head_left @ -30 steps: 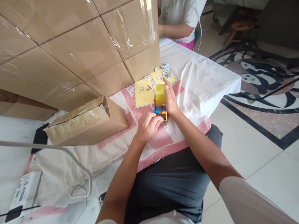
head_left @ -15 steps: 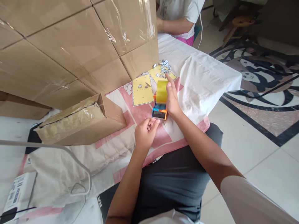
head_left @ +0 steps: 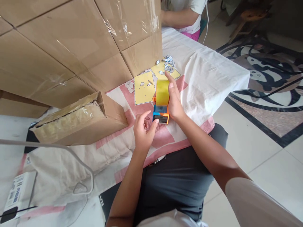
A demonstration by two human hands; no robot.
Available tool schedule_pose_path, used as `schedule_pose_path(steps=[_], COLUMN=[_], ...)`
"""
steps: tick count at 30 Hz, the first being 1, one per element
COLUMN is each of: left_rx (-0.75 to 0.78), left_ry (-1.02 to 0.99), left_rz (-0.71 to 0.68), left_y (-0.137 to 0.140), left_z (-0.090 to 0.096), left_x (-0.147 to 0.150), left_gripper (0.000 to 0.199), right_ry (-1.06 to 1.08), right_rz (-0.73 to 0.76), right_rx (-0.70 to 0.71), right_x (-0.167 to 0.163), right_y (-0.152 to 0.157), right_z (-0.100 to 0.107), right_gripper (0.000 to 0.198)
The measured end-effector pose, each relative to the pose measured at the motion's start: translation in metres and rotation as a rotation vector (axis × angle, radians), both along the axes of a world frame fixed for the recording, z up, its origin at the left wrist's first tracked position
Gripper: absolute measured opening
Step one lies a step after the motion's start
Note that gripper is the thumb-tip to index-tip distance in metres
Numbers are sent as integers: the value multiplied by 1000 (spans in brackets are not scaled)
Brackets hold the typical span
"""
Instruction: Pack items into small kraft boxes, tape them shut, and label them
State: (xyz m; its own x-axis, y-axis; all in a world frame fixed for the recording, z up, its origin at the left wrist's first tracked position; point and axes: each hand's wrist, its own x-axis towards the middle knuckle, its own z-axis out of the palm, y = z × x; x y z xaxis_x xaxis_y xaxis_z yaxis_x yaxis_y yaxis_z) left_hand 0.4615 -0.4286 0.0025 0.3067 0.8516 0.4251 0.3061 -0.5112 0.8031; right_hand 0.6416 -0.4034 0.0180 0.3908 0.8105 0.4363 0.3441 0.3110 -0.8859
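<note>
A tape dispenser [head_left: 161, 109] with a blue and orange frame carries a wide roll of yellow tape [head_left: 162, 92]. My right hand [head_left: 174, 99] grips it from the right side, over the pink and white cloth. By the front left corner of the dispenser is my left hand [head_left: 144, 127], its thumb and index finger apart. The left thumb tip is at the dispenser's front edge; I cannot tell if it touches. Just beyond lie two yellow sheets, the left sheet [head_left: 143, 94] and the right sheet [head_left: 161, 66], with small white pieces [head_left: 169, 63] scattered on them.
Taped cardboard boxes [head_left: 78, 47] form a wall at the back left. A smaller carton [head_left: 80, 118] lies on the cloth before them. A grey cable [head_left: 80, 164] curves at the lower left. Across the table, a person [head_left: 184, 17] sits at the far end.
My left thumb and index finger have spread apart from their pinch at the dispenser's front edge. The dispenser, in my right hand, has shifted slightly left and nearer.
</note>
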Motion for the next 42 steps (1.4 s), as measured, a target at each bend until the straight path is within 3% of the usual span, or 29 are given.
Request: schedule_pose_path(steps=[4,10,13,19,29,42], left_rx=[-13,396,501,567,692,652], left_ry=[-66,79,204,358,286,202], left_rz=[17,-57,-117,-168,-211,-140], left_y=[-3,2,7,15,15,6], left_z=[1,5,7,9,1,-4], left_x=[0,-11,-18,-25,-25,-24], left_gripper=[28,9,10,16,9,11], right_ry=[28,92,111,124,157,181], right_rz=[43,11,6,88,115,130], right_rx=[-11,-51,-72,-119,-145,-160], right_x=[-7,-10,-11,-14,-17,-19], right_y=[-3,-5,-7,-8,-8,-7], right_z=[3,8,12,11,11,10], right_gripper=[80,82,82,82,79,83])
